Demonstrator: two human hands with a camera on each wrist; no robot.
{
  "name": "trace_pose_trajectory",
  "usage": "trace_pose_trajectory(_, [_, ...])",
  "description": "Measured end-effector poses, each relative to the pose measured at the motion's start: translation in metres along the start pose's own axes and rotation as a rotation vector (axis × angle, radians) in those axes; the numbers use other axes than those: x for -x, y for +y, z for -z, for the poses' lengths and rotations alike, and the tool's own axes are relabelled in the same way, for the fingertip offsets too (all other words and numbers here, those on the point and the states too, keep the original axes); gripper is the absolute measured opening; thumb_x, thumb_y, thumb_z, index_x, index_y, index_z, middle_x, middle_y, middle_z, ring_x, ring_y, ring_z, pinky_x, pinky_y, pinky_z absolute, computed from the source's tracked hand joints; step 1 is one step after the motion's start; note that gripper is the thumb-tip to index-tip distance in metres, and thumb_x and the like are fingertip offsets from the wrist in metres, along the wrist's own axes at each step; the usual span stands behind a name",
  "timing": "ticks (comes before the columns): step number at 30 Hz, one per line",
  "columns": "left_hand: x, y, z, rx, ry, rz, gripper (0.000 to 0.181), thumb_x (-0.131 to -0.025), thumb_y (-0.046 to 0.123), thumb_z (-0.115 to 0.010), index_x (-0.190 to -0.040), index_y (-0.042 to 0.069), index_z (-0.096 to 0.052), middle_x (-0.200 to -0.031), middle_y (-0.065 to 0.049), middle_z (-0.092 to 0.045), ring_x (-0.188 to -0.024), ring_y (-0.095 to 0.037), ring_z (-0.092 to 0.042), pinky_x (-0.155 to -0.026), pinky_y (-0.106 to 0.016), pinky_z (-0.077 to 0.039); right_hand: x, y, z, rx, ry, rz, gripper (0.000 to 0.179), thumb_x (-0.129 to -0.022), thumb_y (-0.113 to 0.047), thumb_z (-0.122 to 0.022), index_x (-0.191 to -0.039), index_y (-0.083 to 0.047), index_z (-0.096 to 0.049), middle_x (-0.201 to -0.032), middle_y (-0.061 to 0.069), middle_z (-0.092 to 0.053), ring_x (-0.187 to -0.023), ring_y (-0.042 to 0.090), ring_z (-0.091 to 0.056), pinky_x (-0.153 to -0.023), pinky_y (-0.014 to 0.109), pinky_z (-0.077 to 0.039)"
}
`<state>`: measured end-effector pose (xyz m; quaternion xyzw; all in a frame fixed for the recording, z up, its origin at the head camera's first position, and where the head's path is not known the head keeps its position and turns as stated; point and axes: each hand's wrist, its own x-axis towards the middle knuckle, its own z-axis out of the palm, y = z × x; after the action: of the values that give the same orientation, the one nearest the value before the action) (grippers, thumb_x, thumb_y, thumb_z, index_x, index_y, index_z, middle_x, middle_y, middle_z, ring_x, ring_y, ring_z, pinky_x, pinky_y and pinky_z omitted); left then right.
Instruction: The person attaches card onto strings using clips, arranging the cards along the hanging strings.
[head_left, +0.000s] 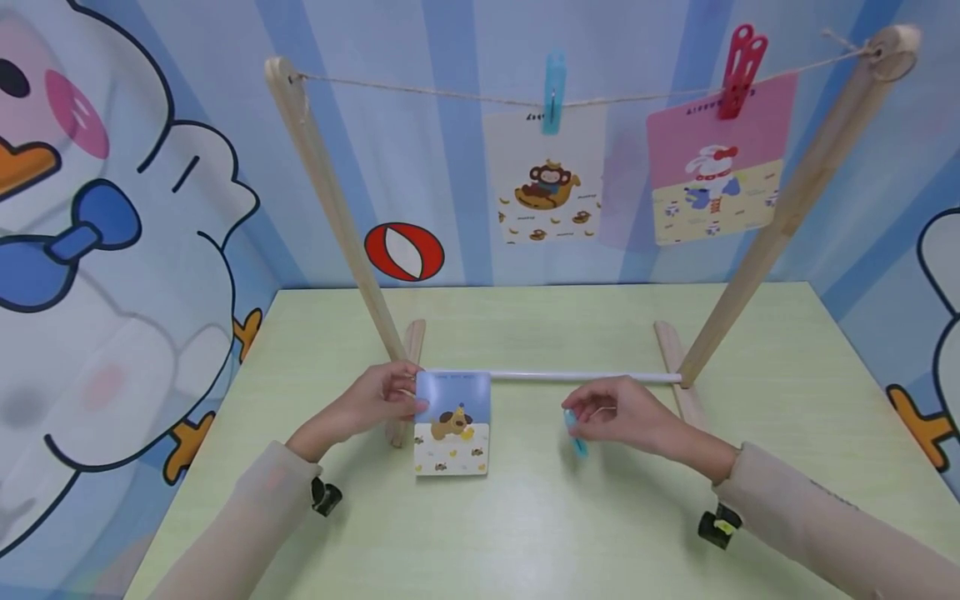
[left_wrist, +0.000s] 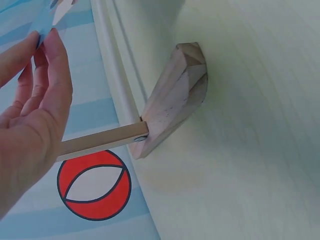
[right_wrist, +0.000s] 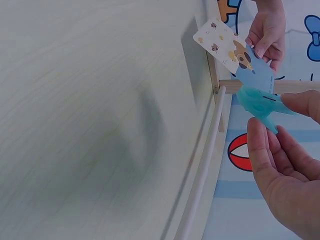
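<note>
My left hand (head_left: pixel 380 398) pinches the left edge of a card (head_left: pixel 452 450) with a blue top and a dog picture, held above the table. My right hand (head_left: pixel 626 414) pinches a light blue clothespin (head_left: pixel 576 433) between thumb and fingers, to the right of the card. In the right wrist view the clothespin (right_wrist: pixel 257 102) overlaps the card (right_wrist: pixel 220 45). A twine line (head_left: pixel 435 92) runs above, between two wooden posts. From it hang a monkey card (head_left: pixel 547 204) under a blue clothespin (head_left: pixel 553 92) and a pink-and-yellow rabbit card (head_left: pixel 712 187) under a red clothespin (head_left: pixel 741 73).
The wooden posts, left (head_left: pixel 337 208) and right (head_left: pixel 798 208), stand on feet such as the left one (left_wrist: pixel 175 95). A white rod (head_left: pixel 585 377) joins them low over the pale table (head_left: pixel 525 533). Behind stands a striped blue backdrop (head_left: pixel 450 50) with cartoon figures.
</note>
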<state>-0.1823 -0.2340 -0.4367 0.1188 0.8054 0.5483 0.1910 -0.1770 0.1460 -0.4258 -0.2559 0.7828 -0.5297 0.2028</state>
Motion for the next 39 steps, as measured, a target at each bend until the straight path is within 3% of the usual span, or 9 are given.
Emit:
trace_pose_trajectory(14, [0.001, 0.028, 0.013, 0.053, 0.028, -0.022, 0.04, -0.084, 0.004, -0.065, -0.12, -0.003, -0.048, -0.109, -0.019, -0.06, -0.091, -0.026, -0.063, -0.076, -0.038, -0.053, -0.005, -0.019, 0.006, 0.036, 0.015, 0.041, 0.034, -0.078, -0.017, -0.074, -0.105, 0.0, -0.063, -0.089, 0.012, -0.063, -0.081, 0.025, -0.06, -0.07, 0.028, -0.053])
trace_pose_trajectory(26, [0.004, 0.042, 0.021, 0.052, 0.06, -0.066, 0.041, -0.084, 0.006, -0.066, -0.12, -0.001, -0.05, -0.108, -0.018, -0.06, -0.09, -0.026, -0.063, -0.076, -0.039, -0.053, -0.011, -0.03, 0.009, 0.025, 0.036, 0.086, 0.029, -0.078, -0.016, -0.074, -0.103, -0.005, -0.065, -0.088, 0.01, -0.063, -0.08, 0.024, -0.061, -0.07, 0.03, -0.053])
trace_pose_trajectory(31, [0.005, 0.048, 0.023, 0.035, 0.086, -0.056, 0.041, -0.083, 0.011, -0.068, -0.119, 0.001, -0.051, -0.107, -0.016, -0.061, -0.089, -0.025, -0.063, -0.078, -0.043, -0.052, -0.012, -0.035, 0.009, 0.038, 0.036, 0.099, 0.028, -0.078, -0.016, -0.074, -0.103, -0.009, -0.065, -0.089, 0.008, -0.063, -0.08, 0.024, -0.061, -0.071, 0.031, -0.053])
trace_pose_trajectory(39, [0.007, 0.057, 0.029, 0.036, 0.102, -0.082, 0.042, -0.083, 0.012, -0.068, -0.12, 0.002, -0.051, -0.109, -0.016, -0.06, -0.091, -0.025, -0.063, -0.076, -0.037, -0.053, -0.016, -0.056, 0.011, 0.036, 0.041, 0.14, 0.026, -0.079, -0.009, -0.072, -0.104, -0.006, -0.064, -0.091, 0.009, -0.063, -0.082, 0.024, -0.06, -0.074, 0.032, -0.053])
